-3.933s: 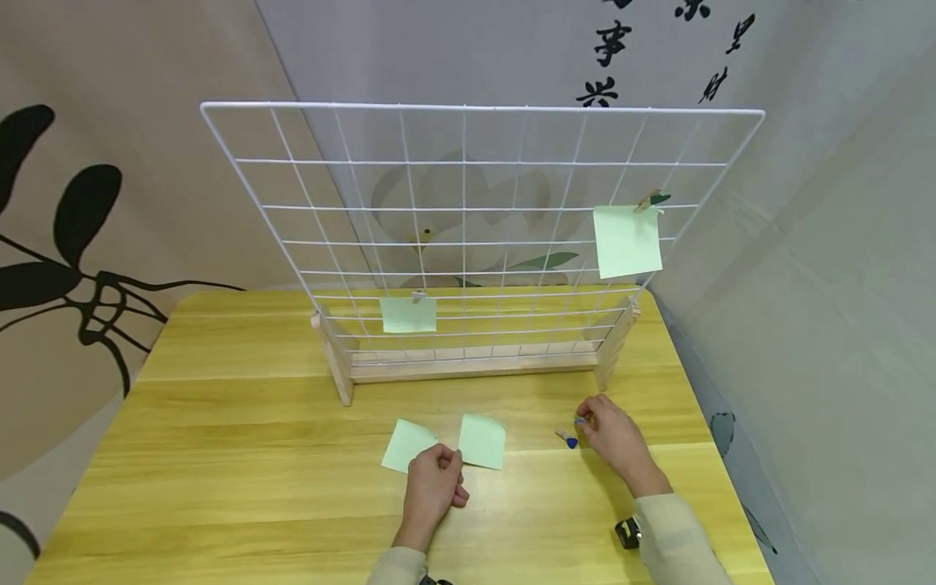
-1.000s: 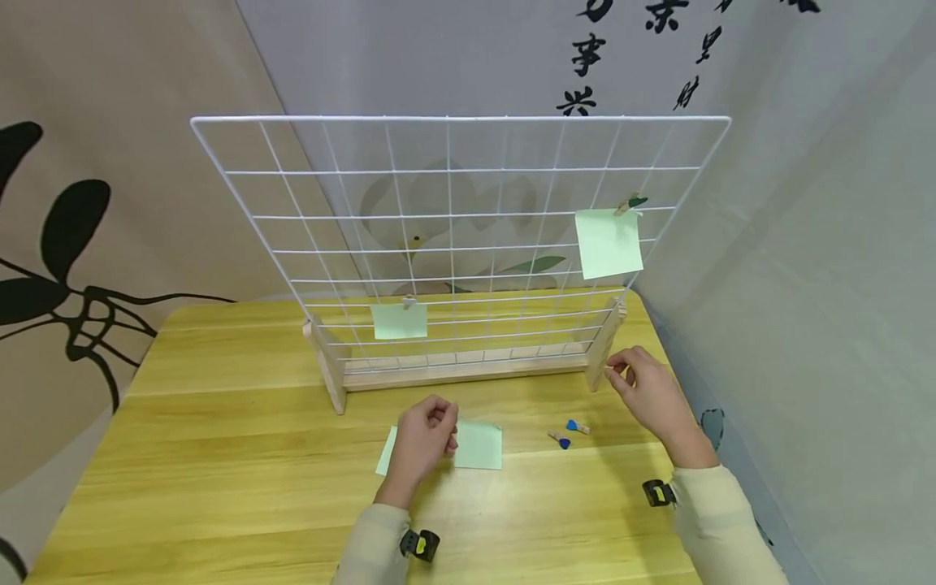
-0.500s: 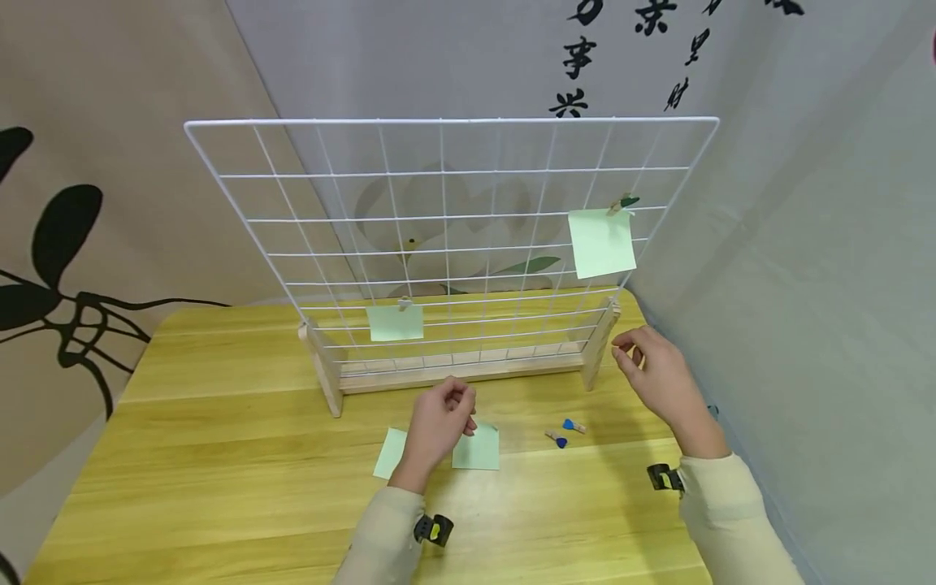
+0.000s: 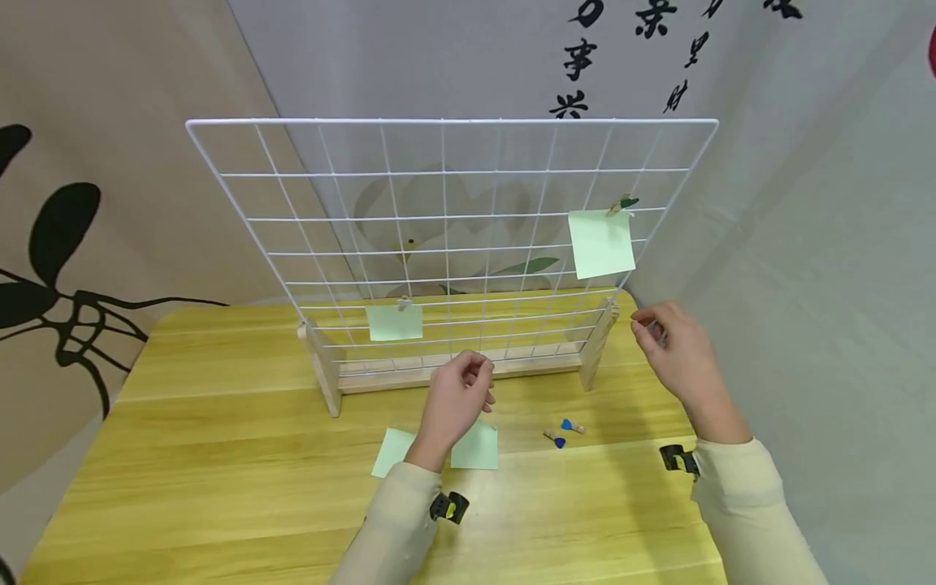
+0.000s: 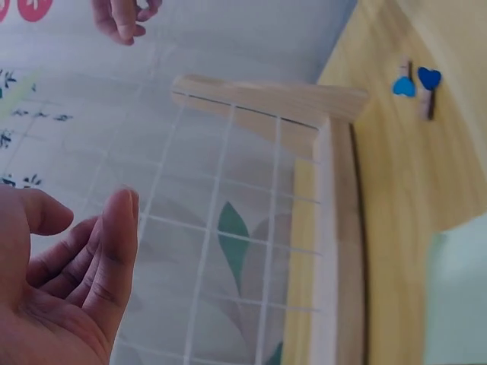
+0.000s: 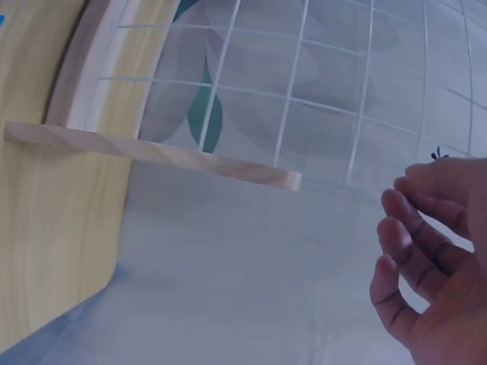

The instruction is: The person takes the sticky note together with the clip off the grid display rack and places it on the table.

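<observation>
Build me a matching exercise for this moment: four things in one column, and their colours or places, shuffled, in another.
1. wire grid
2. heart pegs
3. right hand
4. hanging notes

A. right of the wooden stand in the head view
B. pale green
C. white
D. lying on the table

Pairs: 1-C, 2-D, 3-A, 4-B

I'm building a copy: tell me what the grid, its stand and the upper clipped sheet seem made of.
Grid: probably metal, smoothly white-coated, being so thin and straight. Stand: pale wood, apparently unpainted, grain showing. Upper clipped sheet: likely paper, thin and matte.
</observation>
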Demonstrator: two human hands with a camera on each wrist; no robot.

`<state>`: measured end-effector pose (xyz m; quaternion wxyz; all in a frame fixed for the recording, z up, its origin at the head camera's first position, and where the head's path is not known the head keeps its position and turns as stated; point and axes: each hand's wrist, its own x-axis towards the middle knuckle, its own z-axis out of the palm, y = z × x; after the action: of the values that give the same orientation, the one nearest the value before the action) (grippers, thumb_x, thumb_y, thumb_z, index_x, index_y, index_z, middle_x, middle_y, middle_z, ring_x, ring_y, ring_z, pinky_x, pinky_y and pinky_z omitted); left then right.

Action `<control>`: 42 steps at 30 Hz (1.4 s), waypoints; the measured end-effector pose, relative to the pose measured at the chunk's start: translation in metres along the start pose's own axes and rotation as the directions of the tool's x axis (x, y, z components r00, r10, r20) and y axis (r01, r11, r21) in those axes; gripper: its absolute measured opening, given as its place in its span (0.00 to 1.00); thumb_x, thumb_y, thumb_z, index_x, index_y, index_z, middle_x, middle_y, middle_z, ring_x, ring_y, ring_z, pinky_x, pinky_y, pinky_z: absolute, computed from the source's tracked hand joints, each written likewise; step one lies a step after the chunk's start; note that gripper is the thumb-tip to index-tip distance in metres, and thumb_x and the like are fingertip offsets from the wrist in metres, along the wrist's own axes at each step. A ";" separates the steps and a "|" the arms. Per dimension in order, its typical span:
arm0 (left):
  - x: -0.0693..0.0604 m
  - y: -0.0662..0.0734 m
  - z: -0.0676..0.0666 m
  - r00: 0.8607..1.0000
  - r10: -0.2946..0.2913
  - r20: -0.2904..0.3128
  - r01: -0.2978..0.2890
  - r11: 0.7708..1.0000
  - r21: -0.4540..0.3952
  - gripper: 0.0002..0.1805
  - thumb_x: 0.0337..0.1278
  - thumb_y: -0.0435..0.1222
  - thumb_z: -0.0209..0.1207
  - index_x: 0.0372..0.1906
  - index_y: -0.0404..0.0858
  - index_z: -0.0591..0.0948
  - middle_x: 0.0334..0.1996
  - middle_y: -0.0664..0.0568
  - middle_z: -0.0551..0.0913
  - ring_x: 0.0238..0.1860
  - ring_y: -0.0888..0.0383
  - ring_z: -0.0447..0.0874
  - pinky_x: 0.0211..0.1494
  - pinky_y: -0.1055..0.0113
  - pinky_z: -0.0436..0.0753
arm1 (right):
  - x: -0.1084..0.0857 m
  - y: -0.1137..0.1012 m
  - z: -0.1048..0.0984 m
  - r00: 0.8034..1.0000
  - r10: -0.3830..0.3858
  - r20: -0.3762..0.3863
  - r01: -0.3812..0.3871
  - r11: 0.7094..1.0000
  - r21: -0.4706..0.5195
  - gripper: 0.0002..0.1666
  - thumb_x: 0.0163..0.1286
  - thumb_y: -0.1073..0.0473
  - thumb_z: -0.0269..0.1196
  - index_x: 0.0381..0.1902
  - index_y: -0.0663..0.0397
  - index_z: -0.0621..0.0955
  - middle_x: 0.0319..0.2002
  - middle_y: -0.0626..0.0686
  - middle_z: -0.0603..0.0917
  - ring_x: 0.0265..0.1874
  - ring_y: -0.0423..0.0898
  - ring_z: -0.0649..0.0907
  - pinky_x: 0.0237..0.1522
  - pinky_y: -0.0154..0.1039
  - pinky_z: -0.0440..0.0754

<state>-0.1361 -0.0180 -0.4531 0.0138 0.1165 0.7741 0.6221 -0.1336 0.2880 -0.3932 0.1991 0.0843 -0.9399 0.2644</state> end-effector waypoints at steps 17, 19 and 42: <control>0.029 0.037 0.026 0.992 0.102 0.072 -0.103 0.994 0.021 0.11 0.72 0.35 0.50 0.44 0.34 0.81 0.26 0.52 0.79 0.21 0.54 0.83 0.24 0.67 0.85 | 0.018 -0.014 -0.022 1.000 -0.026 -0.012 0.026 0.999 -0.032 0.05 0.72 0.65 0.60 0.41 0.61 0.82 0.38 0.54 0.78 0.31 0.50 0.74 0.28 0.44 0.71; 0.033 0.039 0.027 0.991 0.113 0.074 -0.116 0.992 0.039 0.11 0.72 0.36 0.50 0.44 0.35 0.81 0.26 0.53 0.79 0.20 0.57 0.82 0.24 0.67 0.84 | 0.020 -0.014 -0.024 0.999 -0.038 -0.032 0.037 0.999 -0.032 0.05 0.71 0.65 0.61 0.41 0.62 0.82 0.37 0.54 0.77 0.30 0.50 0.74 0.28 0.44 0.71; 0.046 0.060 0.028 0.988 0.133 0.073 -0.120 0.980 -0.160 0.09 0.71 0.34 0.53 0.44 0.33 0.81 0.28 0.47 0.80 0.23 0.49 0.84 0.27 0.63 0.88 | 0.048 -0.030 -0.047 0.985 -0.132 -0.113 0.125 0.990 -0.067 0.05 0.69 0.66 0.63 0.41 0.62 0.83 0.36 0.55 0.79 0.31 0.47 0.75 0.31 0.39 0.71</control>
<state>-0.1663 0.0305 -0.3956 0.0156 0.1900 0.7131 0.6747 -0.1532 0.2849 -0.3221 0.2727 0.1231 -0.9267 0.2273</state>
